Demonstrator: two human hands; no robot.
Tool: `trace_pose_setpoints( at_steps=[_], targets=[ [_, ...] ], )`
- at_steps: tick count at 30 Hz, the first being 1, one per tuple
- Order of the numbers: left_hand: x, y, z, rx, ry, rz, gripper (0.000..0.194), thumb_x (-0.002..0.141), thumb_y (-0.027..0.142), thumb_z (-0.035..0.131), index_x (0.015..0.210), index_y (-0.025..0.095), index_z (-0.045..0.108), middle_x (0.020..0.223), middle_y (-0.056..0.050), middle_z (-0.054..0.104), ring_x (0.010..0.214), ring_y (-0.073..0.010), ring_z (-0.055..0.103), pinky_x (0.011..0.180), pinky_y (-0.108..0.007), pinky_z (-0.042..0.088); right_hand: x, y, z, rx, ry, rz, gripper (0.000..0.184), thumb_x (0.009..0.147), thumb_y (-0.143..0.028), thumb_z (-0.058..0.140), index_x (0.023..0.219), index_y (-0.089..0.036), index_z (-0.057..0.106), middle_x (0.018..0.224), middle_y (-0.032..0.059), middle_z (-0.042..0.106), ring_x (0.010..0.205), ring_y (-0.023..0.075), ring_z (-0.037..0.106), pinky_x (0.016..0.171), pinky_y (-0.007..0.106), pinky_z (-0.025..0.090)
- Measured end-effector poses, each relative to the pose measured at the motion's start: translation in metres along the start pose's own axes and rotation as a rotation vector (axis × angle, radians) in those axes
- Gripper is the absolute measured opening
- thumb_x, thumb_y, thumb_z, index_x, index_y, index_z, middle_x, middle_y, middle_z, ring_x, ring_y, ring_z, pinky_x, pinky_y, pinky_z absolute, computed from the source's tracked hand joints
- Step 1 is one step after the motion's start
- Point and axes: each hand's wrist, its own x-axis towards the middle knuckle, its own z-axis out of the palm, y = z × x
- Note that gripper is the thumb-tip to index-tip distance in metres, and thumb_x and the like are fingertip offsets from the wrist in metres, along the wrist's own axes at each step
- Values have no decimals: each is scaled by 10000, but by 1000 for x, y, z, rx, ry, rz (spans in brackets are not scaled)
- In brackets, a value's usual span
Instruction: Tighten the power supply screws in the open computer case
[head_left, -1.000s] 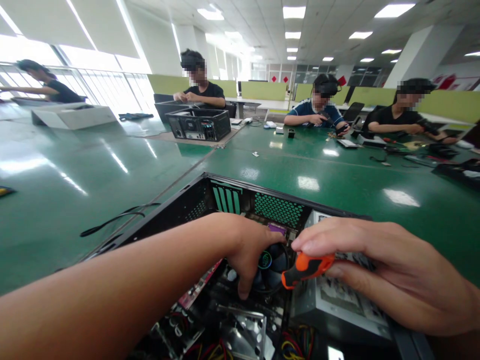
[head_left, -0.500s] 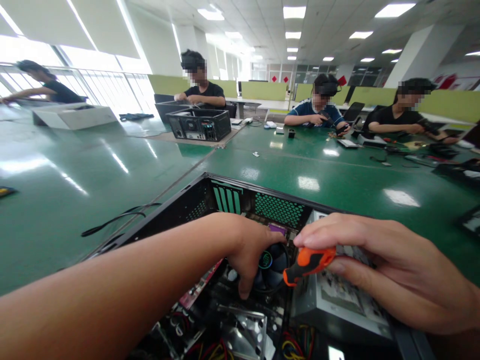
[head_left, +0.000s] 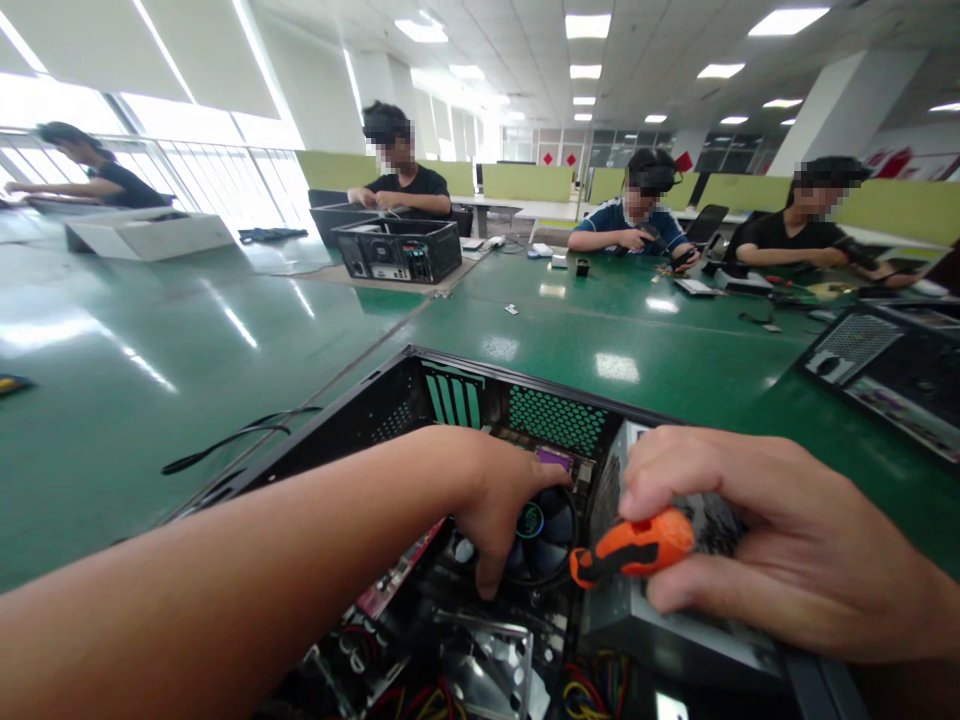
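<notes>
An open black computer case [head_left: 322, 425] stands in front of me. My left hand [head_left: 499, 500] reaches into it and grips the round black cooling fan [head_left: 551, 535], thumb and index finger at its rim. In my right hand [head_left: 765, 540] the orange and black handle of a screwdriver [head_left: 637, 548] is pinched between thumb and fingers, beside the fan and above the metal power supply [head_left: 626, 620]. The shaft of the screwdriver cannot be made out. A purple connector [head_left: 553, 458] shows just past my left fingertips.
Inside the case are a metal bracket [head_left: 487, 665], coloured wires [head_left: 592, 690] and a red circuit board [head_left: 397, 580]. A black cable [head_left: 225, 440] lies on the green table [head_left: 315, 310]. Another case [head_left: 892, 360] is at right. Several people work across the table.
My right fingers have shifted and the screwdriver handle has turned, moving slightly right. My left hand stays on the fan. Another computer case has come into view at the right edge.
</notes>
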Motion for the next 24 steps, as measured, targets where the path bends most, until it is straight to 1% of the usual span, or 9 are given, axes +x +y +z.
trace_pose_setpoints(
  at_steps=[2,5,9,12,15,17,20,22,24],
  targets=[
    [1,0,1,-7,16,1,1222,349,419,797,1412,249,219,1338,-113,466,1139,-356,495,907,-419,433,0,-1,0,-27,-6,-11,296,762,-167,671,1031,-226,563,876,4,634,794,124,595,702,242,494],
    [4,-3,4,-6,37,-3,1231,345,349,787,1421,251,197,1362,-98,446,1173,-363,461,930,-422,416,0,-2,-1,-80,-30,-61,344,824,-113,577,1149,-220,541,1039,42,635,960,146,583,812,264,486],
    [5,-6,5,-26,47,33,1130,356,280,757,1385,287,292,1363,-44,455,1195,-343,444,956,-383,396,0,-3,-3,-68,-82,-126,439,856,-33,476,1255,-216,477,1231,49,573,1130,151,519,949,298,431],
    [3,-5,4,-32,49,24,1160,345,302,768,1393,286,271,1361,-48,457,1185,-338,455,952,-379,398,1,-3,-3,-14,-106,-105,406,849,-46,499,1217,-220,499,1165,38,600,1089,141,540,934,285,435],
    [1,-1,2,-17,22,-3,1219,357,389,784,1419,265,199,1359,-78,453,1164,-339,477,934,-395,412,0,-4,-3,55,-77,-21,310,804,-130,608,1091,-226,539,983,4,621,939,117,577,850,231,463],
    [0,0,1,-2,4,-12,1243,365,434,786,1429,246,171,1361,-100,448,1160,-347,480,931,-410,415,0,-4,-3,64,-71,11,302,783,-157,644,1055,-235,536,942,-15,617,890,103,580,821,206,468],
    [0,-1,0,2,16,-11,1270,356,428,788,1436,234,147,1390,-108,410,1192,-358,446,957,-421,393,-1,-5,-4,-24,-110,-13,358,831,-132,581,1157,-259,508,1091,-23,628,1015,97,565,901,194,438],
    [0,-3,0,-5,18,-2,1259,351,385,784,1433,261,152,1409,-83,389,1212,-352,425,972,-413,379,-1,-5,-5,-74,-149,-46,407,861,-113,526,1234,-268,473,1197,-33,601,1100,95,534,952,192,412],
    [1,-4,1,-15,7,5,1231,357,342,771,1428,290,166,1406,-61,399,1204,-343,437,971,-405,381,-2,-4,-5,-102,-157,-55,432,871,-107,502,1264,-278,453,1228,-44,588,1124,97,527,953,186,417]
  ],
)
